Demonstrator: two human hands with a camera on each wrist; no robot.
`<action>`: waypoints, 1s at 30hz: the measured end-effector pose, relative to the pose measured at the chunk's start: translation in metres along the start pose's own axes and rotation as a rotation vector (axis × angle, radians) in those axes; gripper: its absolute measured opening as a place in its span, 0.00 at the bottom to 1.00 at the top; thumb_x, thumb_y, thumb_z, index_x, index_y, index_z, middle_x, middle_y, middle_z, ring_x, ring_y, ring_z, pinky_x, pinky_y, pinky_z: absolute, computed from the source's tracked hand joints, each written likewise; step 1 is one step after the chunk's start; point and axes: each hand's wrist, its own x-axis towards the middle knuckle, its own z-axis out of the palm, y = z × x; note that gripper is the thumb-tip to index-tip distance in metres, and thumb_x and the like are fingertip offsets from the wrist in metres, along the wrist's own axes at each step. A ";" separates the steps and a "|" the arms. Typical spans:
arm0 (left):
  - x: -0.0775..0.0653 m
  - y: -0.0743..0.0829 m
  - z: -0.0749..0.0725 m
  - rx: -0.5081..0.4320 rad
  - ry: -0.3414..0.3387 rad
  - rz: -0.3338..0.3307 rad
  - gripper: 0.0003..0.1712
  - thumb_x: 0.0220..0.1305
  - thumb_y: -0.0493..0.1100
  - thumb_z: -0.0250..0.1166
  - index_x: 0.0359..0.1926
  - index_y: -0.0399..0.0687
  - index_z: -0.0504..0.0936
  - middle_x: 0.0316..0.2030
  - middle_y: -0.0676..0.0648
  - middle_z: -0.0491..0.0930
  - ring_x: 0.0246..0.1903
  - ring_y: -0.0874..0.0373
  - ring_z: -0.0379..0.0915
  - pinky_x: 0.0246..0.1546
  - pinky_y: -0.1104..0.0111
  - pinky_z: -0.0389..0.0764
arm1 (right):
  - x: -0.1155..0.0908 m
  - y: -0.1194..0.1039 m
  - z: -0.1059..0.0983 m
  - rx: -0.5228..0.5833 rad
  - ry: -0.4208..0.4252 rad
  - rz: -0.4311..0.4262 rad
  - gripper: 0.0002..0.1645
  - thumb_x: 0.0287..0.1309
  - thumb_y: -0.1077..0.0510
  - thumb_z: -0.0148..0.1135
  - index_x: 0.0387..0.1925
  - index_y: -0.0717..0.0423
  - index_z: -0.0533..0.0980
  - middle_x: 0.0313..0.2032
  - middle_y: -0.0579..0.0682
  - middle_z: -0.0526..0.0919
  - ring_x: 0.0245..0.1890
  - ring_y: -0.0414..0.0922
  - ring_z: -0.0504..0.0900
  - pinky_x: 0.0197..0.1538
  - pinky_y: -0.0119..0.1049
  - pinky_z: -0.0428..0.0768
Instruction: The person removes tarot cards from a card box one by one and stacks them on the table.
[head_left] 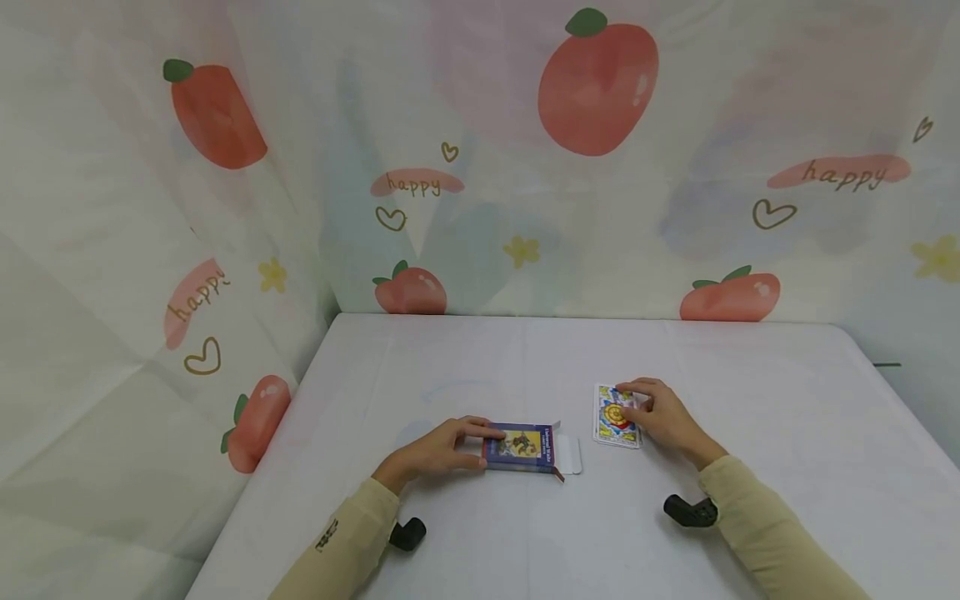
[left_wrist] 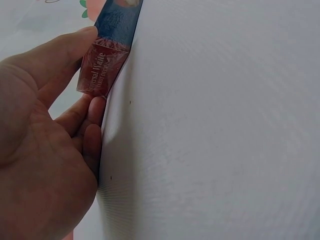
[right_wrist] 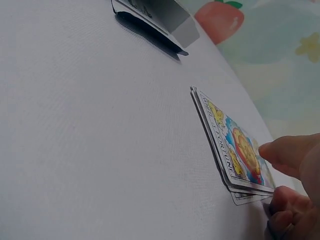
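Note:
A blue tarot card box (head_left: pixel 519 448) lies on the table with its flaps open on the right. Across its left end the left hand (head_left: pixel 442 447) holds it between thumb and fingers. The left wrist view shows the box's red end (left_wrist: pixel 102 67), lettered "Universal Waite Tarot Deck". To the right lies a small stack of tarot cards (head_left: pixel 611 414), a colourful "Fortune" card on top. The right hand (head_left: pixel 662 417) grips the stack at its right side. In the right wrist view the cards (right_wrist: pixel 240 150) are slightly uneven, one sticking out underneath.
A white cloth covers the table (head_left: pixel 525 358). Behind and to the left hangs a backdrop (head_left: pixel 480 100) printed with red fruit, hearts and "happy". A black wrist device (head_left: pixel 407 534) sits by the left sleeve, another black device (head_left: pixel 690 511) by the right sleeve.

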 end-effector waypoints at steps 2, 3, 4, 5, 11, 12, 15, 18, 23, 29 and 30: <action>0.000 -0.001 0.000 0.000 0.001 -0.001 0.28 0.66 0.42 0.69 0.66 0.62 0.79 0.72 0.43 0.67 0.75 0.45 0.57 0.74 0.44 0.61 | 0.001 -0.002 0.001 -0.011 0.004 0.005 0.27 0.64 0.60 0.65 0.62 0.69 0.74 0.65 0.75 0.65 0.36 0.46 0.71 0.37 0.30 0.71; 0.000 -0.001 0.000 0.000 0.002 -0.001 0.28 0.66 0.42 0.69 0.66 0.62 0.79 0.72 0.43 0.67 0.75 0.45 0.57 0.74 0.44 0.61 | 0.001 -0.003 0.002 -0.020 0.006 0.010 0.28 0.65 0.59 0.65 0.63 0.68 0.74 0.65 0.75 0.65 0.37 0.47 0.72 0.38 0.32 0.72; 0.000 -0.001 0.000 -0.001 0.001 -0.001 0.28 0.66 0.42 0.69 0.66 0.62 0.79 0.72 0.43 0.67 0.75 0.44 0.57 0.74 0.43 0.61 | 0.001 -0.005 0.003 -0.028 0.007 0.020 0.29 0.65 0.58 0.64 0.64 0.68 0.73 0.65 0.75 0.64 0.38 0.49 0.73 0.40 0.35 0.74; 0.000 -0.001 0.000 -0.003 0.000 -0.001 0.28 0.66 0.42 0.69 0.66 0.62 0.79 0.72 0.43 0.67 0.75 0.44 0.57 0.73 0.43 0.61 | 0.001 -0.007 0.004 -0.038 0.010 0.029 0.31 0.65 0.57 0.64 0.65 0.68 0.72 0.66 0.76 0.63 0.41 0.54 0.75 0.44 0.39 0.78; 0.000 -0.001 0.001 -0.013 -0.005 -0.004 0.28 0.66 0.42 0.69 0.66 0.62 0.78 0.72 0.43 0.66 0.75 0.43 0.56 0.74 0.43 0.60 | 0.001 -0.020 0.019 -0.162 0.015 0.121 0.47 0.64 0.40 0.63 0.73 0.66 0.61 0.67 0.78 0.56 0.64 0.74 0.66 0.63 0.69 0.70; 0.000 -0.001 0.001 -0.013 -0.004 -0.006 0.28 0.66 0.43 0.69 0.66 0.63 0.78 0.72 0.43 0.66 0.75 0.43 0.55 0.74 0.43 0.60 | 0.001 -0.022 0.022 -0.193 0.013 0.127 0.50 0.62 0.38 0.63 0.73 0.65 0.60 0.67 0.78 0.56 0.63 0.74 0.67 0.63 0.70 0.70; 0.000 0.000 0.001 -0.010 -0.001 -0.004 0.28 0.66 0.43 0.69 0.66 0.63 0.79 0.72 0.43 0.66 0.75 0.44 0.56 0.74 0.43 0.60 | -0.001 -0.028 0.030 -0.282 0.018 0.123 0.55 0.57 0.34 0.66 0.74 0.62 0.59 0.67 0.76 0.57 0.61 0.71 0.68 0.58 0.67 0.73; 0.001 -0.001 0.001 -0.004 -0.001 0.004 0.28 0.66 0.43 0.68 0.66 0.63 0.78 0.72 0.43 0.66 0.75 0.44 0.56 0.74 0.43 0.59 | -0.003 -0.031 0.035 -0.342 0.028 0.108 0.54 0.55 0.35 0.68 0.73 0.61 0.61 0.67 0.75 0.58 0.59 0.70 0.67 0.53 0.65 0.74; 0.001 0.000 0.000 0.005 -0.003 0.008 0.28 0.67 0.43 0.68 0.67 0.62 0.78 0.72 0.43 0.66 0.75 0.45 0.56 0.74 0.44 0.60 | -0.005 -0.031 0.034 -0.328 0.031 0.118 0.51 0.56 0.40 0.68 0.72 0.62 0.62 0.66 0.75 0.58 0.58 0.69 0.67 0.54 0.64 0.74; -0.001 0.000 0.001 -0.012 0.001 -0.011 0.28 0.67 0.42 0.68 0.67 0.63 0.78 0.72 0.43 0.65 0.75 0.44 0.55 0.74 0.43 0.60 | -0.004 -0.030 0.032 -0.295 0.022 0.136 0.52 0.55 0.42 0.69 0.73 0.63 0.61 0.66 0.75 0.57 0.60 0.70 0.66 0.58 0.66 0.74; -0.001 0.000 0.001 -0.014 0.001 -0.012 0.28 0.67 0.42 0.68 0.67 0.63 0.78 0.72 0.43 0.65 0.75 0.44 0.55 0.74 0.43 0.60 | -0.004 -0.030 0.031 -0.291 0.022 0.138 0.52 0.55 0.42 0.69 0.73 0.62 0.61 0.66 0.75 0.57 0.60 0.70 0.66 0.58 0.66 0.74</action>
